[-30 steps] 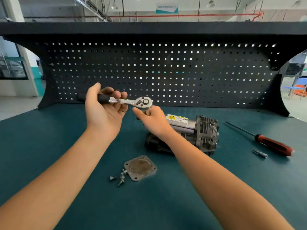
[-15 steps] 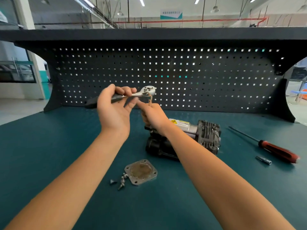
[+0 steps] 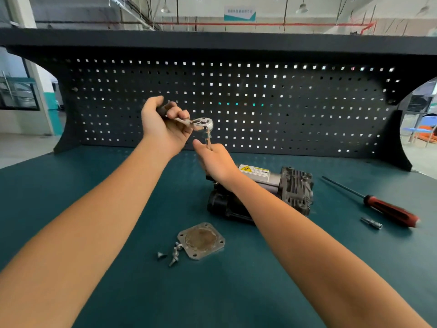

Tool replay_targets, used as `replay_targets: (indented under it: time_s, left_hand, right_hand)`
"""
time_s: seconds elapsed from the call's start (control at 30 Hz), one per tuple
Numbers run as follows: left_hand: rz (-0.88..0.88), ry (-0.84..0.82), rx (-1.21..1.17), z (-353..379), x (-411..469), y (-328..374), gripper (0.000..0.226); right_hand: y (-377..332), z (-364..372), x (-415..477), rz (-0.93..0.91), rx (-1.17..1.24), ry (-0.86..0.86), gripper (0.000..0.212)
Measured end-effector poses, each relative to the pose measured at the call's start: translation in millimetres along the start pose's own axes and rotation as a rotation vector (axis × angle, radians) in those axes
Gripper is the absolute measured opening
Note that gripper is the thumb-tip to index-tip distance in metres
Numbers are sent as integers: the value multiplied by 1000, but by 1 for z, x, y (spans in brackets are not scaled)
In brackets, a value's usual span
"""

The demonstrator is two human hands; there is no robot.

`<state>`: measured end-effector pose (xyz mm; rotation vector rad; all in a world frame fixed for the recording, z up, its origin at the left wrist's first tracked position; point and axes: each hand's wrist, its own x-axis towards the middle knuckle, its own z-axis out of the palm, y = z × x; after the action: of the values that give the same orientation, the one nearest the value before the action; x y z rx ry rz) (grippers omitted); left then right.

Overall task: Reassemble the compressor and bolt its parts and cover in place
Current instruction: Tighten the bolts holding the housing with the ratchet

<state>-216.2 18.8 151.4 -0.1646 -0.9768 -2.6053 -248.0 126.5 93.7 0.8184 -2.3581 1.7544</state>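
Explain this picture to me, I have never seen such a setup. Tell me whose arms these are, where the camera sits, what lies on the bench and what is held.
No machine here: these are a person's two bare arms, filmed by one camera worn on their head, looking forward and down at a green workbench. The left hand grips a ratchet wrench; the right hand holds the short bit hanging from its head. On the bench lie the compressor, its loose square cover plate with a few bolts beside it, a red-handled screwdriver and a small metal bit.
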Motion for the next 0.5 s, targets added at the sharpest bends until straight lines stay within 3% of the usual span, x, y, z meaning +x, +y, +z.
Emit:
replay_targets:
  time_s: [0.1, 0.2, 0.27, 0.37, 0.5]
  left_hand:
    - [147, -65, 94, -10, -39, -8, 32]
    - [456, -195, 456, -17, -85, -36, 11]
    - [579, -240, 563, -16, -98, -50, 11]
    - [571, -155, 482, -5, -89, -47, 29]
    - [719, -70, 408, 3, -68, -42, 39]
  right_hand:
    - [1, -5, 6, 47, 81, -25, 47]
    - [0, -6, 11, 64, 110, -94, 44]
    - [0, -7, 9, 52, 89, -109, 38]
    - [5, -10, 4, 64, 222, -116, 44]
    - [3, -10, 1, 57, 218, -116, 43]
